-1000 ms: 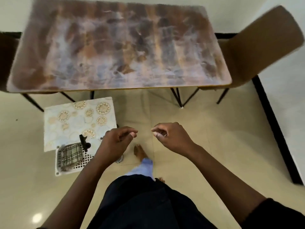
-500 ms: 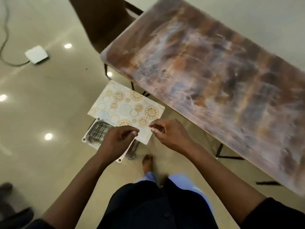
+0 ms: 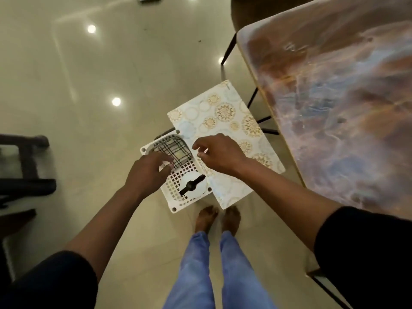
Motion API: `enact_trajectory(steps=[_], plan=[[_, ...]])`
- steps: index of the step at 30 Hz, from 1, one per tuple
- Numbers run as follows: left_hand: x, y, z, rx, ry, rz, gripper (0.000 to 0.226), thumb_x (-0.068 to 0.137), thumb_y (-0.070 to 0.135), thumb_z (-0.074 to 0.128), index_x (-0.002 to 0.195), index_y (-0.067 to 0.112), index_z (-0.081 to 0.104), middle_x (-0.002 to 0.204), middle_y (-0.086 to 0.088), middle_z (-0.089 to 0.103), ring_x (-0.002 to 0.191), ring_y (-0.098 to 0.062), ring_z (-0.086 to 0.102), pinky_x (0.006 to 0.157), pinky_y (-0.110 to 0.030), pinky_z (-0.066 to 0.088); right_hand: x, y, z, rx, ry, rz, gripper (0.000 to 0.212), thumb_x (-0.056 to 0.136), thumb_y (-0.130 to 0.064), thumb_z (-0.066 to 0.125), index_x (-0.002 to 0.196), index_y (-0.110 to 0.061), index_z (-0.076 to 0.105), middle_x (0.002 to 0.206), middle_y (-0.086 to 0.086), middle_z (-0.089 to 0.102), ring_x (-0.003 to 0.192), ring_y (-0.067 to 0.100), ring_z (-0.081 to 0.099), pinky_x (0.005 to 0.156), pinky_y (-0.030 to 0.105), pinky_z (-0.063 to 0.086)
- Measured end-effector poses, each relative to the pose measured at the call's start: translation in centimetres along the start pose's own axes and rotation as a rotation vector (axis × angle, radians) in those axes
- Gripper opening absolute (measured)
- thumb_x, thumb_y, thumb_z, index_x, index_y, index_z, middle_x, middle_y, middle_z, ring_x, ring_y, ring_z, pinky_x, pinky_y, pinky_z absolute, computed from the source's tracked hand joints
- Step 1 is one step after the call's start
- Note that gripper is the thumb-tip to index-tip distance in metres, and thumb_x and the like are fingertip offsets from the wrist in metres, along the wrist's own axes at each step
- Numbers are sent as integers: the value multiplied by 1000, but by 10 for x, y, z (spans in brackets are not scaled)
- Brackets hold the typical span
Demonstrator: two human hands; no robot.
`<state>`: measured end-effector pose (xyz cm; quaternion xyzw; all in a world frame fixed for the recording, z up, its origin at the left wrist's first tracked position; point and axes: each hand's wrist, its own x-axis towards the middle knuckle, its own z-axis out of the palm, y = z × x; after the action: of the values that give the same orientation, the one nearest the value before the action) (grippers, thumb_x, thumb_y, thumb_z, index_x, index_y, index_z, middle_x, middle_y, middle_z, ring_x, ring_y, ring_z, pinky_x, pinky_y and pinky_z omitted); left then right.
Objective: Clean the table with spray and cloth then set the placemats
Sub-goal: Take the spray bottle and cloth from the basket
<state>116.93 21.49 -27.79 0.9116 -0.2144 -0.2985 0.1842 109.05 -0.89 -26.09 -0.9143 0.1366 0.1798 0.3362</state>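
You had turned further since half a second before: the marbled surface (image 3: 334, 103) sat at your right, and the white perforated stool (image 3: 178, 184) lay directly below your hands. On it rested the checked cloth (image 3: 174, 148), the spray bottle (image 3: 191, 186) seen from above, and the patterned placemats (image 3: 223, 114) overhanging toward the surface. Your left hand (image 3: 147, 172) and right hand (image 3: 220, 153) hovered lower, fingers loosely curled; neither grip seemed to hold anything, though blur leaves doubt.
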Motion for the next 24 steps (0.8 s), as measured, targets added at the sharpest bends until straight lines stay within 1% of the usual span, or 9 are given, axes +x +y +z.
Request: enact_trajectory(steps=[4, 6, 8, 10, 13, 16, 19, 21, 24], plan=[[37, -36, 43, 111, -44, 35, 40, 99, 33, 71, 137, 22, 68, 149, -1, 64, 131, -30, 62, 97, -41, 50, 66, 20, 45, -172, -97, -110, 32, 92, -27, 65, 123, -35, 70, 115, -4, 75, 102, 23, 69, 85, 36, 55], [49, -50, 64, 151, -61, 52, 46, 99, 32, 70, 143, 19, 65, 155, -4, 58, 142, -30, 53, 104, -44, 49, 90, 27, 67, -273, -130, -194, 36, 93, -28, 66, 128, -35, 68, 121, -3, 72, 107, 25, 66, 84, 36, 52], [59, -62, 79, 172, -44, 44, 50, 99, 30, 70, 147, 17, 62, 159, -7, 54, 147, -32, 46, 111, -48, 46, 111, 34, 90, -356, -136, -304, 37, 91, -27, 69, 128, -31, 67, 125, -2, 70, 110, 24, 64, 83, 37, 53], [67, -71, 91, 177, -21, 40, 53, 98, 29, 72, 147, 14, 61, 159, -10, 53, 148, -36, 45, 115, -52, 44, 124, 40, 111, -446, -137, -432, 34, 89, -21, 71, 123, -23, 70, 123, 4, 68, 110, 27, 62, 78, 39, 55], [73, -85, 104, 164, -6, 28, 57, 97, 34, 73, 148, 13, 59, 160, -11, 51, 148, -37, 42, 118, -53, 41, 137, 50, 135, -581, -103, -567, 30, 83, -15, 76, 112, -14, 72, 117, 13, 63, 112, 31, 59, 69, 42, 57], [73, -97, 115, 174, 38, 44, 59, 95, 37, 75, 145, 11, 61, 157, -12, 54, 147, -36, 43, 120, -53, 38, 145, 59, 147, -667, -82, -623, 29, 77, -12, 79, 105, -12, 71, 109, 13, 62, 108, 32, 60, 65, 42, 58], [73, -102, 121, 181, 79, 62, 55, 93, 35, 76, 140, 9, 66, 154, -13, 57, 146, -36, 44, 119, -54, 39, 152, 63, 154, -665, -70, -646, 32, 75, -9, 80, 104, -12, 68, 103, 11, 62, 98, 29, 61, 60, 39, 56], [72, -101, 124, 169, 94, 52, 54, 92, 36, 77, 139, 10, 66, 154, -12, 56, 147, -36, 41, 117, -55, 42, 155, 64, 157, -651, -62, -660, 27, 78, -10, 78, 103, -11, 68, 101, 10, 63, 94, 28, 62, 57, 39, 56], [71, -100, 127, 147, 113, 42, 60, 92, 39, 78, 143, 10, 64, 156, -12, 54, 149, -35, 38, 117, -54, 42, 155, 64, 159, -614, -34, -691, 15, 83, -9, 72, 98, -8, 70, 95, 10, 65, 89, 28, 63, 58, 39, 56]])
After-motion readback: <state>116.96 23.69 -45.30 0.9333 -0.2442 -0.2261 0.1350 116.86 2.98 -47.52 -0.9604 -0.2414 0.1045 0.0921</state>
